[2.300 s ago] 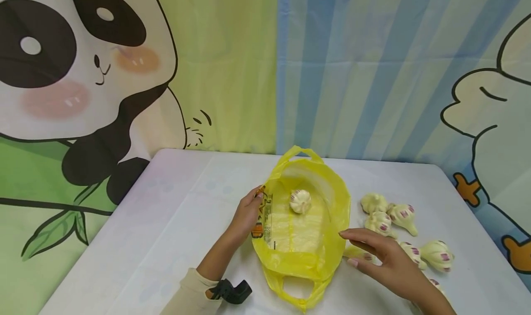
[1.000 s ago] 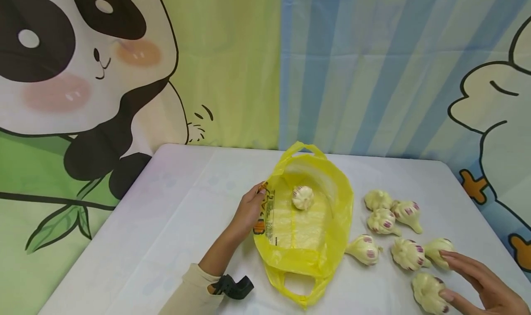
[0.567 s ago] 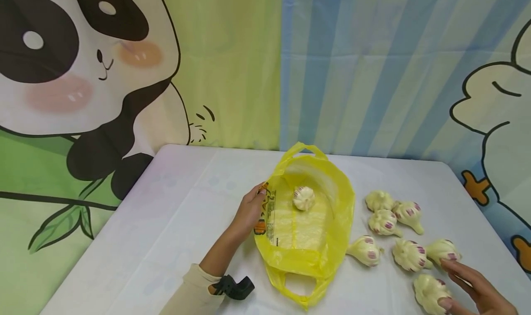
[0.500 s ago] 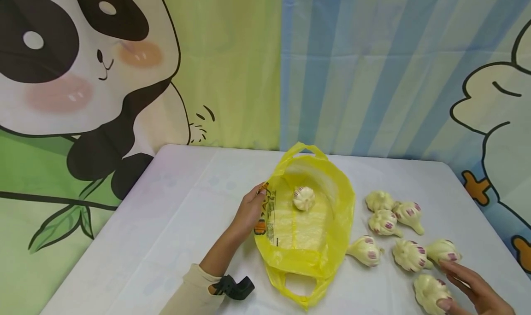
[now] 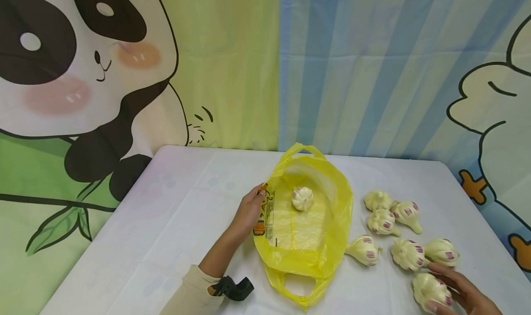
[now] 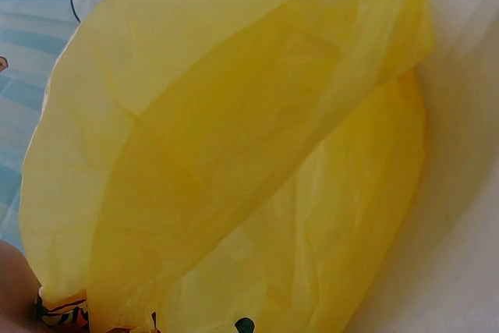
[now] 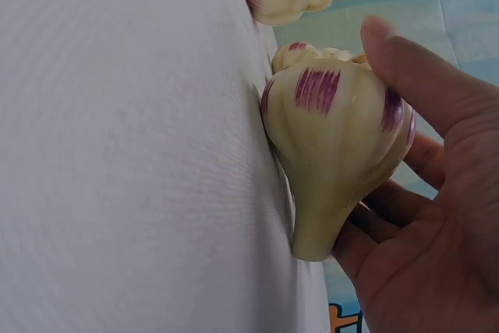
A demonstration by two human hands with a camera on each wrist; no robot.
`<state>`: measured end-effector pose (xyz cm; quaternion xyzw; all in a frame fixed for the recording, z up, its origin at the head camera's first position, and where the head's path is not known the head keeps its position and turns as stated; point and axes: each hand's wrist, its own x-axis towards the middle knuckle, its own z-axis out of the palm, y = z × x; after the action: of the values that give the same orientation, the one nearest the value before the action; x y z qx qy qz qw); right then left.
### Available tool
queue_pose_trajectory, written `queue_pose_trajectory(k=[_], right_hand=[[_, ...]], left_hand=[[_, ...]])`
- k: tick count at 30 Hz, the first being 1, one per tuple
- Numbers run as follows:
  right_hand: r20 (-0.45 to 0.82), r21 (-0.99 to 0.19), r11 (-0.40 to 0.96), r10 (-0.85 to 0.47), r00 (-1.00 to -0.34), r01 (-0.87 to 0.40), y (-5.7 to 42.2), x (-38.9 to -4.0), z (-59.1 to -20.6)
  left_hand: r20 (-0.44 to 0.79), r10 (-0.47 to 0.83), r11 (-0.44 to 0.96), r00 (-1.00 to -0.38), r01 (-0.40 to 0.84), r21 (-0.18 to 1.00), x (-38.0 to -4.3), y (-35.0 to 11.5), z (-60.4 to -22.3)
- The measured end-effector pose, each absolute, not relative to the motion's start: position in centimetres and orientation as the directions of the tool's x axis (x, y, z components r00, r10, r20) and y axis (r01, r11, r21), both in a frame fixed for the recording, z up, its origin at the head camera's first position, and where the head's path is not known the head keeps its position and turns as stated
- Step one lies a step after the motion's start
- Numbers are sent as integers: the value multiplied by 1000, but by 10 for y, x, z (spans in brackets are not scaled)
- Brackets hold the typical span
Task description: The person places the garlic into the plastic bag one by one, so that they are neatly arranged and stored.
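Yellow bag (image 5: 341, 209) pinched by left hand (image 5: 247, 211); right hand (image 5: 469, 292) grips garlic (image 7: 331, 126), fingers (image 7: 396, 202) half-hidden

The yellow bag (image 5: 342, 213) at your left hand (image 5: 249, 209) is thin plastic film, translucent and softly creased, with a light sheen along its folds and dark print (image 5: 269, 218) on its side. The garlic bulb (image 7: 343, 142) at your right hand (image 7: 437, 216) looks smooth, with a satin gloss and streaky purple patches (image 7: 317, 90) like brushed paint; its neck (image 7: 316, 228) is smooth, too. Beneath them you have a white table surface (image 5: 186, 204), matt and fine-grained up close. Behind it, the printed backdrop (image 5: 232, 66) looks like cloth, matt and lightly creased. Your sleeve (image 5: 192, 289) is matt fabric, and the black wrist mount (image 5: 236, 289) looks like plastic.
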<state>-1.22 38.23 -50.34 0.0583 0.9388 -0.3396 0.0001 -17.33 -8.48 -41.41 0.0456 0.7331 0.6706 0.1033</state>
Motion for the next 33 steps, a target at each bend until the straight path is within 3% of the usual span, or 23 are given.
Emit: queue_pose_trajectory(k=[20, 33], right_hand=[[31, -590, 801, 149, -988, 103, 375, -9, -491], [205, -623, 782, 117, -972, -37, 366, -7, -470]], left_hand=[[-84, 221, 91, -972, -66, 994, -171, -86, -413], [-90, 213, 93, -973, -71, 993, -171, -86, -414]])
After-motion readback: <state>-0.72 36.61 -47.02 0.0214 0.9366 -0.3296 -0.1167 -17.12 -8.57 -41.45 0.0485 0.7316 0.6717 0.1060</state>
